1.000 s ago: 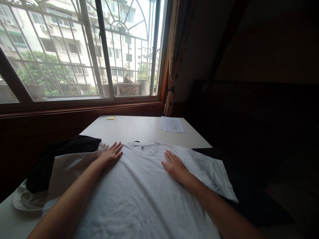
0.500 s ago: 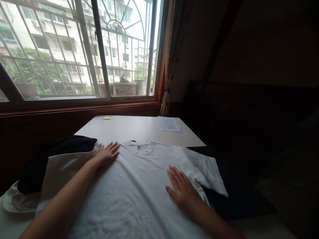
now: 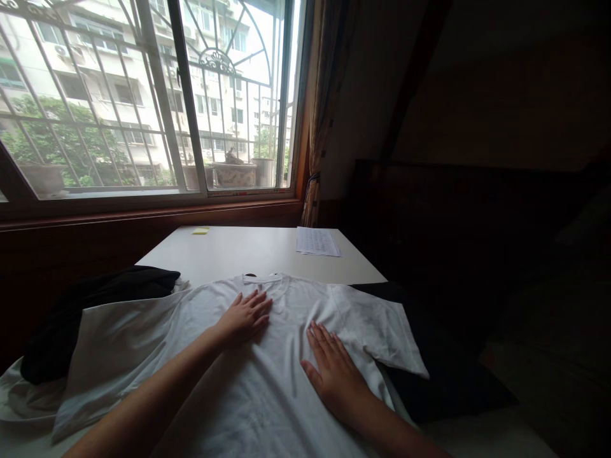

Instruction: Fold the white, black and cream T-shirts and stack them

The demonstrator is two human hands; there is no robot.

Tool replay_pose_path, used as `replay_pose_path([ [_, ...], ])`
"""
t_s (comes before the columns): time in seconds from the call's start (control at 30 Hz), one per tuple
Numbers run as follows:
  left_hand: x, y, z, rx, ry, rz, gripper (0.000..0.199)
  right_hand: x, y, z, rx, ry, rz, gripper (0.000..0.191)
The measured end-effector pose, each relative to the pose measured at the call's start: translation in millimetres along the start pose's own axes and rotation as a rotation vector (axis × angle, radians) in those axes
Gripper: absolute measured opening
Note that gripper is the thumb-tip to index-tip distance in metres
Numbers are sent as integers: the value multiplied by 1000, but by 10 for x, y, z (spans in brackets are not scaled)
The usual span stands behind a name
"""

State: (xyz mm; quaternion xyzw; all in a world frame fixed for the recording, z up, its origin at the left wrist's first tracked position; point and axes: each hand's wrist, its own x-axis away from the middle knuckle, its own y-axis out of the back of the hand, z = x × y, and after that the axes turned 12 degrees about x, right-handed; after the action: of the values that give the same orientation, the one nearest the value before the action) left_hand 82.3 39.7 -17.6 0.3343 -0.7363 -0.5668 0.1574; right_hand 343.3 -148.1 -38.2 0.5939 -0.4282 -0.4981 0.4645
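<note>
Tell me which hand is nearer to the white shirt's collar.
Left. The left hand is on the shirt just below the collar; the right hand is lower and farther right.

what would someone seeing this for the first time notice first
Probably the bright barred window at upper left, standing out against the dark right side of the room. Next, the white T-shirt spread over the near part of the white table, with the left hand and right hand resting flat on its front. A black cloth heap contrasts sharply beside it at left.
</note>
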Motion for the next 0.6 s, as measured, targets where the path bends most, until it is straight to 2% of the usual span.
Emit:
replay_pose_path([
  [0.1,1,-62,-110,6,35,39,59,-11,93,-166,-71,2,64,68],
  [0.17,4,-59,-113,11,45,47,59,-40,169,-390,-119,-29,55,63],
  [0.3,-2,-52,-84,18,56,49,59,-143,293,-1102,-86,-170,-167,52],
  [0.37,-6,-60,-85,18,61,46,59,-190,306,-1520,40,-369,-193,47],
  [0.47,-3,-66,-101,13,64,39,59,-240,263,-2075,105,-701,-34,60],
  [0.53,2,-64,-110,11,64,37,59,-268,229,-2346,0,-802,50,65],
  [0.6,6,-59,-113,11,62,38,58,-290,216,-2532,-127,-810,87,54],
])
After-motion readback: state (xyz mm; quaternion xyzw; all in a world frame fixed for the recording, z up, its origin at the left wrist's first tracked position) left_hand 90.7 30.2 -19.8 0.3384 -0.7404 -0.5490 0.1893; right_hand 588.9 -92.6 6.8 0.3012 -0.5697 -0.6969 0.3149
